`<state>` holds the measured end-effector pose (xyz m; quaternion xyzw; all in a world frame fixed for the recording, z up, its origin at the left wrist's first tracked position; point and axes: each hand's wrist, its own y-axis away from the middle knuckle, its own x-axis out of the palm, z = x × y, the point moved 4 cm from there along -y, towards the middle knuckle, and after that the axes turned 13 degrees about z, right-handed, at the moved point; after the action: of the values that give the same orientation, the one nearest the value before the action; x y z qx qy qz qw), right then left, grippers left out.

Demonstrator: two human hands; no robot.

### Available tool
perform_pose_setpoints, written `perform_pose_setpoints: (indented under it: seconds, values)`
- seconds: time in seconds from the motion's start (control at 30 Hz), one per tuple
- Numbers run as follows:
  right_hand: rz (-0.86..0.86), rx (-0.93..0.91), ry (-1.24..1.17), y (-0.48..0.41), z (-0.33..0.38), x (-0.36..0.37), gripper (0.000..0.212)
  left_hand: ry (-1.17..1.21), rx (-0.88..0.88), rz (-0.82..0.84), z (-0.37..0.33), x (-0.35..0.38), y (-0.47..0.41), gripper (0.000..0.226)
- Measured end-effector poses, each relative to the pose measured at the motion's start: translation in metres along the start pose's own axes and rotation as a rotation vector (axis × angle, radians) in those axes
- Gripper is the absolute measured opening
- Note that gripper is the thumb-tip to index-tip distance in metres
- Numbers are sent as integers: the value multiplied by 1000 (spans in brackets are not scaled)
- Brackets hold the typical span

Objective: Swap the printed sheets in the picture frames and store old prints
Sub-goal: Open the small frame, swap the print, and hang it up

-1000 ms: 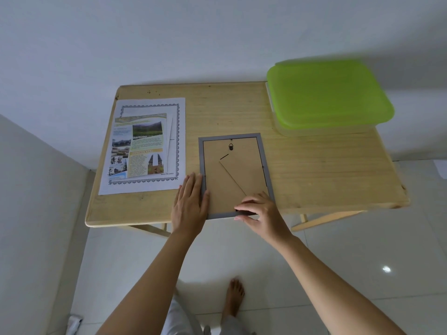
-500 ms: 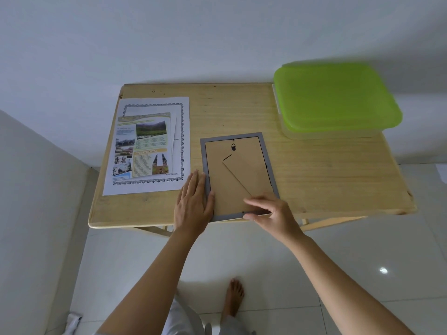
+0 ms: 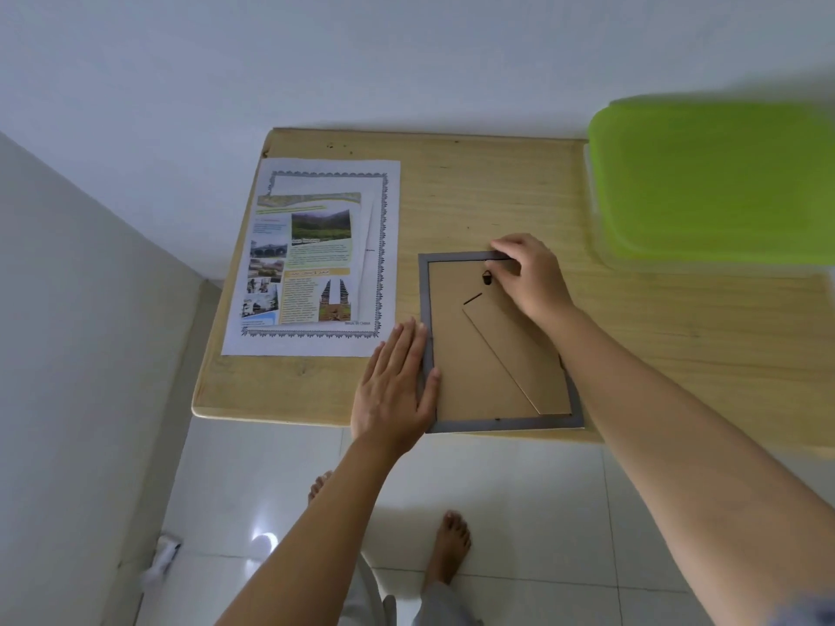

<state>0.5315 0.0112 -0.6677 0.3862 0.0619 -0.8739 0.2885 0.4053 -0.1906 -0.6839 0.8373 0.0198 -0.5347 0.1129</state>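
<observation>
Picture frame and printed sheets.
Grey picture frame (image 3: 499,341) lies face down, brown backing up, stand folded flat; colourful printed sheets (image 3: 316,257) lie stacked just left.

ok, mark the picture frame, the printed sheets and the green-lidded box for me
picture frame (image 3: 488,354): head view, on the bare brown backing board, left of the stand flap.
printed sheets (image 3: 316,255): head view, on the middle of the top brochure page.
green-lidded box (image 3: 714,183): head view, on the flat middle of the lid.
</observation>
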Motion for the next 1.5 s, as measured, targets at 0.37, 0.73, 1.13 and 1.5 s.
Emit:
perform_pose_setpoints:
  seconds: [0.37, 0.73, 1.13, 1.5]
  values:
    - [-88, -32, 5, -9, -1, 0, 16, 4, -8, -3, 0, 1, -1, 58]
    - [-173, -65, -6, 12, 12, -1, 25, 6, -10, 13, 1, 1, 0, 57]
    - [-145, 169, 116, 93, 21, 32, 58, 49, 23, 111, 4, 1, -2, 62]
    - [-310, 173, -82, 90, 35, 10, 45, 58, 37, 150, 9, 0, -2, 61]
